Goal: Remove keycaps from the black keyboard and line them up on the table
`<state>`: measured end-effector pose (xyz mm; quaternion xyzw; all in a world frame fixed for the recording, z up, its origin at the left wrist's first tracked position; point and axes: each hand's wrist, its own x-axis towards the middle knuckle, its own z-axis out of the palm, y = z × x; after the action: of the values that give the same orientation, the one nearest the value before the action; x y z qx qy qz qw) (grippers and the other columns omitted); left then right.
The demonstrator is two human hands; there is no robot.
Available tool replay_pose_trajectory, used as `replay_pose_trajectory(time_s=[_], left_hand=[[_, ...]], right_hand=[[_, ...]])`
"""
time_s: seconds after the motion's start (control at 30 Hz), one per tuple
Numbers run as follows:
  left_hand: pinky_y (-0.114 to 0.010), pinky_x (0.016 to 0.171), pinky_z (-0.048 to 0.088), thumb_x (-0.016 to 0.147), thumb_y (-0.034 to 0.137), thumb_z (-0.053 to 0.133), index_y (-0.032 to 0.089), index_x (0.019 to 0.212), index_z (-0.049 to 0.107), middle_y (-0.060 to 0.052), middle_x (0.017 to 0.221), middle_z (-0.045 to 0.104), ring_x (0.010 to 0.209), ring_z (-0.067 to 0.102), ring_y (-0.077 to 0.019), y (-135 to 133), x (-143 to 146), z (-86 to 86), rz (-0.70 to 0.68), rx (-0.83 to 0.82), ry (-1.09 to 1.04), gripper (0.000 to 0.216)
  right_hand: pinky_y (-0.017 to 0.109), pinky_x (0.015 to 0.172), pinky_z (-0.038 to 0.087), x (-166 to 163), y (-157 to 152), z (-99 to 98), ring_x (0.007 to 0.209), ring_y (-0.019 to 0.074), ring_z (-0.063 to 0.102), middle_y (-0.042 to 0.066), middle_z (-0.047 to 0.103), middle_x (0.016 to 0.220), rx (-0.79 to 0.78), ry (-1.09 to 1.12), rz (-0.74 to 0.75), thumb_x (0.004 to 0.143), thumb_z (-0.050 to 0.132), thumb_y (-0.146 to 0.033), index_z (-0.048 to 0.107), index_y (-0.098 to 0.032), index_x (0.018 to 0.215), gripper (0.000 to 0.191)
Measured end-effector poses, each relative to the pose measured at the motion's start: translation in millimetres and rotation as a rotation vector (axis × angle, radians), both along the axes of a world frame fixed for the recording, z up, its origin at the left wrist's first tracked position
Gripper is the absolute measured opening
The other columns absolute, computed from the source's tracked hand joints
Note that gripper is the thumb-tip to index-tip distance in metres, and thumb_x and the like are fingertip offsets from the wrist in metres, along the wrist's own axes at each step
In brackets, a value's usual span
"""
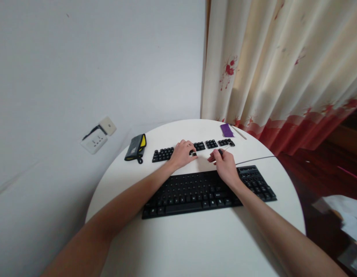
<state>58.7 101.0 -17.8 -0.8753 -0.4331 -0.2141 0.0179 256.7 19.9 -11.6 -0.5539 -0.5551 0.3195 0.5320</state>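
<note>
My left hand [182, 154] is closed in a pinch on a small black keycap [193, 154] with a pale underside, just above the table. To its right, my right hand [224, 163] is closed around a thin tool with a dark handle [220, 152]; a light, wire-like part slants off it toward the back right. The tool's exact kind is not clear. Below both hands lies a black keyboard [190, 188], its middle rows bare of caps, with caps still on the front row and number pad. Rows of loose black keycaps [162, 154] stand behind, partly hidden by my left hand.
A grey and yellow pouch [134, 148] lies at the table's left edge. At the back right are a purple cloth [227, 130] and a thin stick [238, 132]. A cable [255, 159] runs off rightward. The wall and a curtain [253, 69] border the round white table [178, 246].
</note>
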Motion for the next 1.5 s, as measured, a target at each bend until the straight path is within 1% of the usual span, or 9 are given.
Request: replay_pose_trajectory(time_s=[0.13, 0.27, 0.4, 0.57, 0.77, 1.0, 1.4, 1.5], left_hand=[[-0.044, 0.092, 0.04, 0.075, 0.037, 0.075, 0.024, 0.106, 0.064, -0.006, 0.115, 0.059, 0.11, 0.047, -0.0292, -2.6, 3.0, -1.3, 0.062, 0.018, -0.012, 0.035], [-0.045, 0.093, 0.039, 0.076, 0.035, 0.073, 0.025, 0.115, 0.061, -0.007, 0.121, 0.056, 0.113, 0.045, -0.0301, -2.0, 3.5, -3.1, 0.121, 0.009, -0.015, 0.042], [-0.045, 0.093, 0.038, 0.076, 0.036, 0.073, 0.026, 0.116, 0.06, -0.007, 0.122, 0.055, 0.114, 0.044, -0.0306, -0.5, 2.1, -4.4, 0.148, -0.001, -0.012, 0.043], [-0.045, 0.093, 0.037, 0.077, 0.035, 0.072, 0.025, 0.117, 0.06, -0.007, 0.122, 0.055, 0.114, 0.044, -0.0308, 0.7, 0.0, -4.1, 0.146, 0.006, -0.016, 0.043], [-0.046, 0.093, 0.037, 0.076, 0.036, 0.072, 0.027, 0.119, 0.059, -0.007, 0.123, 0.054, 0.114, 0.044, -0.0316, 1.9, -2.4, -4.0, 0.142, 0.01, -0.021, 0.046], [-0.047, 0.092, 0.037, 0.076, 0.032, 0.069, 0.029, 0.122, 0.058, -0.008, 0.123, 0.054, 0.115, 0.044, -0.0323, 1.9, -4.1, -0.8, 0.153, -0.02, -0.013, 0.047], [-0.046, 0.092, 0.037, 0.076, 0.034, 0.069, 0.029, 0.126, 0.055, -0.008, 0.124, 0.054, 0.113, 0.044, -0.0323, 3.1, -7.9, 1.3, 0.139, -0.03, -0.016, 0.052], [-0.047, 0.092, 0.037, 0.075, 0.035, 0.069, 0.029, 0.128, 0.054, -0.008, 0.125, 0.053, 0.114, 0.044, -0.0325, 3.7, -9.2, 2.0, 0.135, -0.039, -0.021, 0.056]], right_hand=[[0.032, 0.065, 0.048, 1.4, 1.1, -1.5, 0.069, 0.0223, 0.068, 0.01, 0.073, 0.073, -0.006, 0.01, 0.006, 0.094, 0.044, -0.048, 0.064, -0.017, 0.078, 0.04], [0.031, 0.065, 0.048, 1.8, 1.8, -2.6, 0.069, 0.0222, 0.068, 0.01, 0.074, 0.074, -0.001, 0.012, 0.01, 0.094, 0.044, -0.048, 0.064, -0.017, 0.08, 0.04], [0.031, 0.065, 0.048, 1.6, 2.0, -1.6, 0.069, 0.0218, 0.068, 0.01, 0.074, 0.074, -0.002, 0.011, 0.015, 0.094, 0.044, -0.047, 0.064, -0.017, 0.079, 0.039], [0.031, 0.066, 0.048, 1.5, 1.9, -0.5, 0.069, 0.0214, 0.068, 0.009, 0.074, 0.073, 0.004, 0.005, 0.013, 0.094, 0.044, -0.047, 0.063, -0.017, 0.078, 0.038], [0.03, 0.066, 0.048, 1.6, 0.6, 1.6, 0.068, 0.0212, 0.068, 0.009, 0.074, 0.073, 0.008, 0.01, 0.023, 0.094, 0.045, -0.048, 0.063, -0.017, 0.078, 0.039], [0.03, 0.066, 0.048, 2.0, 0.8, 2.5, 0.068, 0.0213, 0.069, 0.009, 0.074, 0.073, 0.007, 0.005, 0.036, 0.094, 0.045, -0.046, 0.063, -0.017, 0.078, 0.038], [0.031, 0.068, 0.048, 3.9, 1.5, 5.0, 0.069, 0.0208, 0.068, 0.008, 0.073, 0.071, 0.007, -0.002, 0.046, 0.093, 0.046, -0.043, 0.064, -0.017, 0.076, 0.036], [0.03, 0.066, 0.047, 7.8, 1.8, 7.3, 0.068, 0.0204, 0.066, 0.007, 0.071, 0.07, 0.014, -0.047, 0.035, 0.092, 0.047, -0.044, 0.066, -0.017, 0.076, 0.037]])
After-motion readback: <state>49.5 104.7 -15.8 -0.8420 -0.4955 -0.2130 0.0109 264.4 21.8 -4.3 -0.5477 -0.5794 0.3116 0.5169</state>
